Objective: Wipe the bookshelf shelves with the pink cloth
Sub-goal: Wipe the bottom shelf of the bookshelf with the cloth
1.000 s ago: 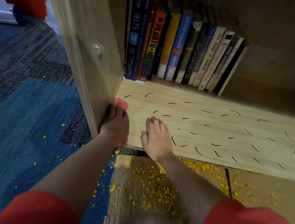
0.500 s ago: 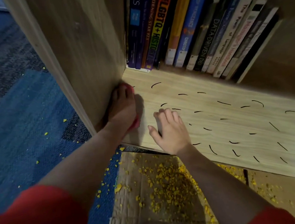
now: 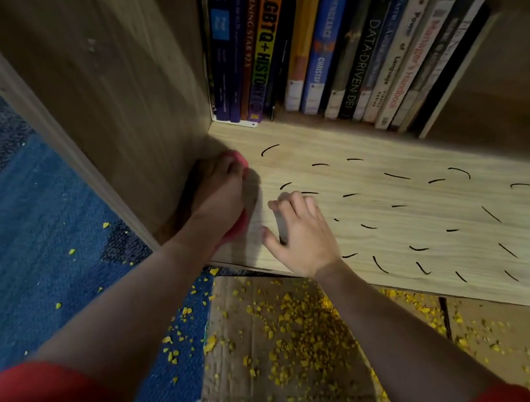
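The bookshelf (image 3: 119, 95) fills the upper view, its side wall standing at the left and a row of books (image 3: 331, 41) leaning at the back of the bottom shelf (image 3: 423, 212). The work looks barely begun. Short black curved marks (image 3: 396, 176) are scattered over nearly the whole board, from close beside the hands out to the right edge of the view. Only a narrow strip in the left corner, where the cloth lies, shows bare wood. No other shelf can be seen, so nothing can be judged about those. In front of the shelf's edge, blue carpet (image 3: 45, 226) and a sheet of cardboard (image 3: 232, 386) carry a spill of yellow crumbs (image 3: 298, 329).

Both arms reach forward from red sleeves. The left hand (image 3: 219, 192) lies palm down in the corner, right against the side wall. Its fingers are close together and fairly straight, pressing the pink cloth (image 3: 241, 161) flat on the board. The cloth peeks out past the fingertips and again under the heel of the palm. The right hand (image 3: 304, 236) sits just beside it on the bare board and holds nothing. Its fingers (image 3: 293, 199) are bent with the tips propped on the wood and the thumb out to the left, apparently bracing.
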{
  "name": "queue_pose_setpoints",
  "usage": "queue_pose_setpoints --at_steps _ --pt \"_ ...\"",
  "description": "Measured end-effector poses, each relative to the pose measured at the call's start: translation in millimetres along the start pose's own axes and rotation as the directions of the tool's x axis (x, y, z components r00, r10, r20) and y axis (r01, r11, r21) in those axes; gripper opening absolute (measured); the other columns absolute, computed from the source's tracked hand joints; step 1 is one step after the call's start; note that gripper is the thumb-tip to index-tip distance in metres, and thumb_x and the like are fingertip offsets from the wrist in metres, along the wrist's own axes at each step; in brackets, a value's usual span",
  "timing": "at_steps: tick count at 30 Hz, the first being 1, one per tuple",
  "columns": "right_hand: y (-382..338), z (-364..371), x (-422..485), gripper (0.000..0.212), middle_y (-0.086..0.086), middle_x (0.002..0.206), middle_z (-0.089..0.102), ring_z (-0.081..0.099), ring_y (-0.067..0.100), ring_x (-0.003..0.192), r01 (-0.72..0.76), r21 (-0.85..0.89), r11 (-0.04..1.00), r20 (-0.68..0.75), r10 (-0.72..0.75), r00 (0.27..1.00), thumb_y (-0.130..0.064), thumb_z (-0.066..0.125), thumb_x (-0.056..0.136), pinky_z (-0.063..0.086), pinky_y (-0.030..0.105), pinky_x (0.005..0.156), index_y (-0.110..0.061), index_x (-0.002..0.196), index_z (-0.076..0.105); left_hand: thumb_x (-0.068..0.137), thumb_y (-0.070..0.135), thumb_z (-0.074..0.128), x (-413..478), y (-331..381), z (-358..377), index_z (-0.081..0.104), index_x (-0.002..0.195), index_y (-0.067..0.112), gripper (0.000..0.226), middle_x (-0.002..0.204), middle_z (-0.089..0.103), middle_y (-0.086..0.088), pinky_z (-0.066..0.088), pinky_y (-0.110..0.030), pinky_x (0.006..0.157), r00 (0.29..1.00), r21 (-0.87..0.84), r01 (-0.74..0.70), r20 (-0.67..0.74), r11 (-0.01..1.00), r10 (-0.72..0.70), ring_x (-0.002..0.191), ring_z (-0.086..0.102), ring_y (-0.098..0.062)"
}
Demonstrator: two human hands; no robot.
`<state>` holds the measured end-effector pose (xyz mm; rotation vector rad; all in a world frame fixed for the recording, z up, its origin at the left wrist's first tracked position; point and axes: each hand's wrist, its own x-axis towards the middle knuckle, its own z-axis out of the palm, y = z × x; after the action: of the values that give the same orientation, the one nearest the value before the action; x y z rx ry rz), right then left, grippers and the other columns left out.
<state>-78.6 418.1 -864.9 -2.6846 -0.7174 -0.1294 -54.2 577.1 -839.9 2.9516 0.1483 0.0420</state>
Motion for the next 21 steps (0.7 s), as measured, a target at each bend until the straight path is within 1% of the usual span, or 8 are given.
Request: queue_pose_setpoints --at_steps 2,3,5,8,10,13,16,21 --pt "0.4 0.4 0.0 0.059 0.006 0.111 0.051 0.032 0.016 0.099 -0.003 0.009 1.000 -0.013 0.003 1.000 -0.049 0.036 0.081 0.038 0.034 0.090 -0.010 0.119 0.056 0.086 0.009 0.049 -6.8 -15.1 3.7 0.035 0.142 0.014 0.057 0.149 0.030 -0.003 0.021 -0.033 0.112 0.985 0.071 -0.169 -0.016 0.983 0.171 0.134 0.029 -0.023" --pt "0.8 0.5 0.0 0.057 0.006 0.109 0.052 0.033 0.016 0.098 -0.005 0.011 1.000 -0.026 0.005 1.000 -0.048 0.038 0.081 0.040 0.035 0.089 -0.009 0.118 0.057 0.087 0.007 0.047 -4.0 -20.5 4.2 0.034 0.143 0.010 0.057 0.150 0.029 -0.005 0.021 -0.033 0.112 0.985 0.080 -0.173 -0.014 0.982 0.174 0.135 0.029 -0.025" --pt "0.5 0.3 0.7 0.055 0.005 0.108 0.052 0.033 0.015 0.097 0.002 0.008 1.000 -0.037 -0.001 0.999 -0.048 0.039 0.081 0.042 0.035 0.087 -0.009 0.116 0.058 0.089 0.001 0.043 13.3 -19.9 -1.4 0.037 0.140 0.004 0.051 0.147 0.034 -0.011 0.023 -0.034 0.112 0.999 0.050 -0.051 0.007 0.997 0.051 0.133 0.032 -0.028" --pt "1.3 0.0 0.3 0.056 0.006 0.109 0.051 0.033 0.016 0.097 0.005 0.011 1.000 -0.033 -0.005 0.999 -0.048 0.038 0.082 0.041 0.036 0.087 -0.009 0.116 0.058 0.084 -0.006 0.051 40.1 -4.2 -11.9 0.056 0.120 0.004 0.038 0.127 0.054 -0.015 0.034 -0.033 0.102 0.998 -0.103 0.063 -0.007 0.993 -0.064 0.119 0.047 -0.029" --pt "1.5 0.1 0.8 0.055 0.006 0.109 0.052 0.033 0.016 0.097 0.009 0.016 1.000 -0.039 -0.008 0.999 -0.048 0.038 0.082 0.041 0.036 0.086 -0.009 0.115 0.058 0.084 -0.004 0.052 40.4 -4.5 -10.6 0.061 0.113 0.009 0.033 0.118 0.060 -0.014 0.040 -0.033 0.094 0.998 -0.144 0.060 0.026 0.988 -0.057 0.110 0.053 -0.028" --pt "1.7 2.6 -0.9 0.051 0.006 0.105 0.053 0.035 0.016 0.095 0.008 0.014 1.000 -0.068 -0.007 0.998 -0.047 0.042 0.082 0.044 0.036 0.083 -0.009 0.112 0.059 0.094 0.007 0.039 23.1 -17.8 0.7 0.054 0.123 0.013 0.034 0.128 0.053 -0.007 0.036 -0.034 0.098 0.991 -0.106 0.075 0.118 0.992 -0.062 0.116 0.048 -0.026" --pt "2.5 3.8 -0.2 0.050 0.005 0.105 0.054 0.035 0.016 0.095 0.008 0.013 1.000 -0.084 -0.006 0.996 -0.046 0.044 0.082 0.046 0.036 0.082 -0.010 0.112 0.060 0.096 0.009 0.032 28.1 -16.6 4.9 0.050 0.126 0.006 0.035 0.132 0.049 -0.012 0.031 -0.036 0.103 0.996 -0.013 0.071 0.047 0.997 -0.070 0.121 0.044 -0.028" --pt "3.7 4.3 0.3 0.050 0.005 0.107 0.054 0.035 0.016 0.096 0.015 0.009 1.000 -0.081 -0.014 0.997 -0.046 0.043 0.083 0.046 0.036 0.083 -0.010 0.113 0.059 0.089 -0.004 0.042 47.2 -2.3 -11.3 0.059 0.109 0.005 0.027 0.109 0.062 -0.016 0.045 -0.034 0.086 0.998 -0.045 0.063 -0.006 0.997 -0.064 0.100 0.057 -0.028"
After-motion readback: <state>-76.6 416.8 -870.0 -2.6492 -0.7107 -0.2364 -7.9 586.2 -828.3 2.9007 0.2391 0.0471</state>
